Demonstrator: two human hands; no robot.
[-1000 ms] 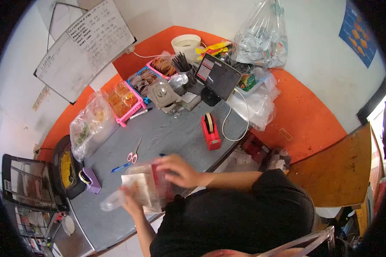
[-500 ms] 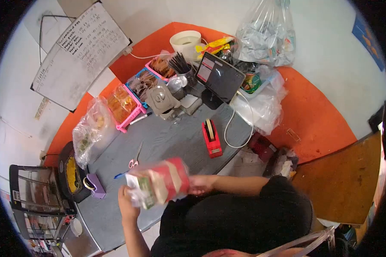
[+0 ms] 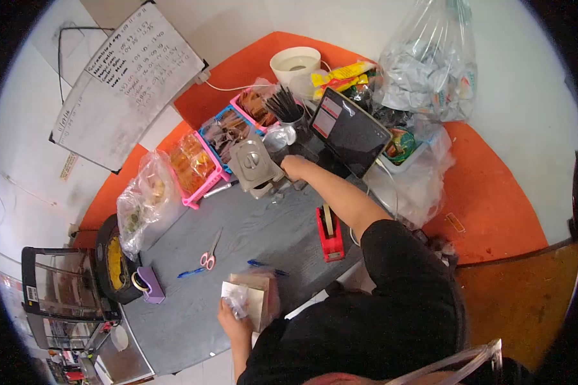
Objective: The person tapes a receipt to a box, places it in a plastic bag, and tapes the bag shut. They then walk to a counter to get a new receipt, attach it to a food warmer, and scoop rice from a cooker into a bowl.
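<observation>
My left hand (image 3: pixel 236 323) is closed on the edge of a plastic-wrapped packet (image 3: pixel 255 298) near the front of the table. Crumpled clear film shows by the fingers, and cream and brownish panels lie beside it. My right hand (image 3: pixel 294 168) reaches across the table with its fingers bent down, between a lidded steel container (image 3: pixel 250 160) and the tablet (image 3: pixel 349 131). It covers the spot where a small white stack stood, and what its fingers hold is hidden.
A red tape dispenser (image 3: pixel 330 237) stands below my right arm. Scissors (image 3: pixel 210 256), a blue pen (image 3: pixel 191 273) and a purple tape dispenser (image 3: pixel 149 285) lie at left. Baskets of sachets (image 3: pixel 192 168), a straw holder (image 3: pixel 291 114) and a bagged bundle (image 3: pixel 149 199) line the back.
My right hand has let go of the packet and moved up to the back of the table. My left hand has lowered the packet, now turned. A second blue pen shows beside it.
</observation>
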